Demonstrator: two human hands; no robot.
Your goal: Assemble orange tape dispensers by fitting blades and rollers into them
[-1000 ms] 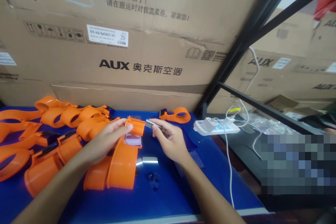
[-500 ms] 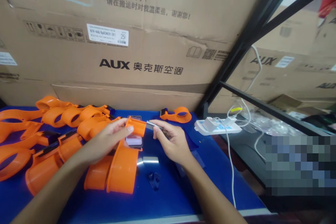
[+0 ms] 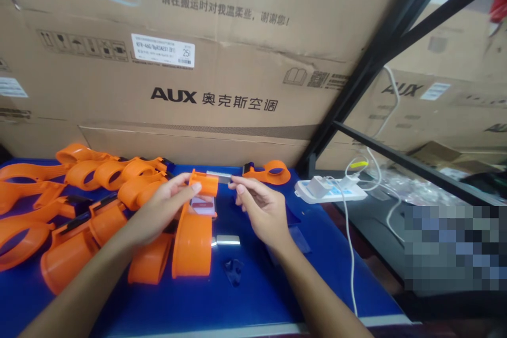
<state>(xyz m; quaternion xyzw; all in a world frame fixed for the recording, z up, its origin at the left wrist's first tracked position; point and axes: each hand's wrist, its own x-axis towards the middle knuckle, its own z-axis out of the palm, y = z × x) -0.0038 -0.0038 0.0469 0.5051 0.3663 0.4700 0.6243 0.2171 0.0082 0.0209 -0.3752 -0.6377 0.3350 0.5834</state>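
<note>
My left hand [image 3: 174, 195] is closed around the upper end of an orange tape dispenser [image 3: 193, 245], whose wide ring hangs toward me. A toothed metal blade [image 3: 219, 176] lies against the dispenser's upper end, its serrated edge facing away from me. My right hand [image 3: 261, 203] pinches the blade's right end between thumb and fingers. Below the hands, a shiny metal piece [image 3: 228, 240] lies on the blue table [image 3: 261, 296]. Nearer me is a small dark blue plastic part [image 3: 233, 271]. Partly hidden behind the held dispenser is a phone [image 3: 203, 206].
Several orange tape dispensers [image 3: 71, 259] crowd the table's left side. Another orange dispenser [image 3: 271, 172] lies at the back. A white power strip [image 3: 303, 190] with cables sits at the right, beside a black metal frame [image 3: 336, 111]. Large cardboard boxes [image 3: 214, 47] stand behind.
The dispenser in my left hand has risen slightly and turned. The blade has shifted left onto its upper end, and its toothed edge now shows. My right fingers have moved to the blade's end.
</note>
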